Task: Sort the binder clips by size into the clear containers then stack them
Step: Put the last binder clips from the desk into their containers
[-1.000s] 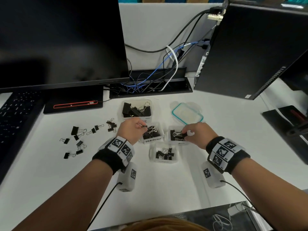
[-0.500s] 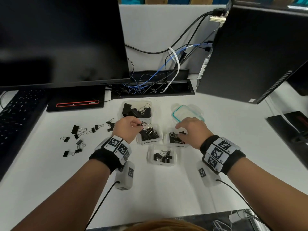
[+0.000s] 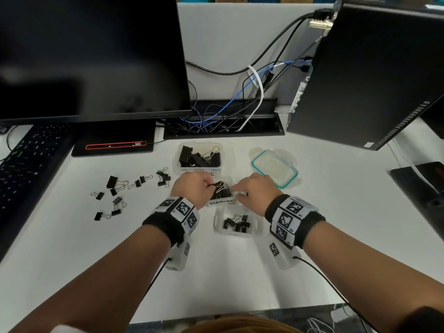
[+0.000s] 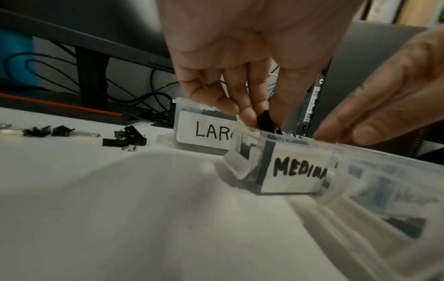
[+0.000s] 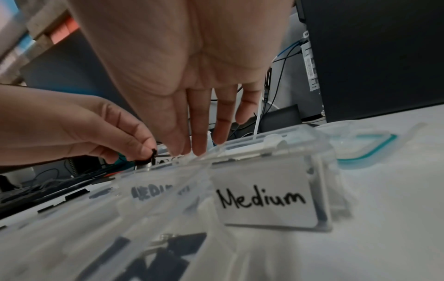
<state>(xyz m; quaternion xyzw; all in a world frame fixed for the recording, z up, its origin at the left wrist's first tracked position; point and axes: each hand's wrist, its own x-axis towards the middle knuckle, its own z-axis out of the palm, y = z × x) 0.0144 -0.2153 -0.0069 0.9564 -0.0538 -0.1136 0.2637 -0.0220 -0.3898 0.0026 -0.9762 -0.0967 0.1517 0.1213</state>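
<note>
On the white desk stand clear containers: LARGE (image 3: pixel 199 157) at the back, MEDIUM (image 3: pixel 221 201) before it, and a small-clip one (image 3: pixel 236 224) nearest me. My left hand (image 3: pixel 194 188) pinches a black binder clip (image 4: pixel 264 117) just over the MEDIUM container (image 4: pixel 298 171). My right hand (image 3: pixel 254 191) covers a second container labelled Medium (image 5: pixel 264 194), right beside the first. Its thumb and forefinger (image 5: pixel 199 136) pinch that container's left rim. Loose binder clips (image 3: pixel 115 188) lie scattered to the left.
A teal-rimmed lid (image 3: pixel 274 167) lies at the back right. A monitor (image 3: pixel 91 56) and keyboard (image 3: pixel 26 159) stand to the left. Farther back are a cable tray (image 3: pixel 223 123) and a black computer tower (image 3: pixel 374 73).
My right hand has moved left with the Medium container, up against the MEDIUM one. My left hand has stayed over the MEDIUM container with its clip.
</note>
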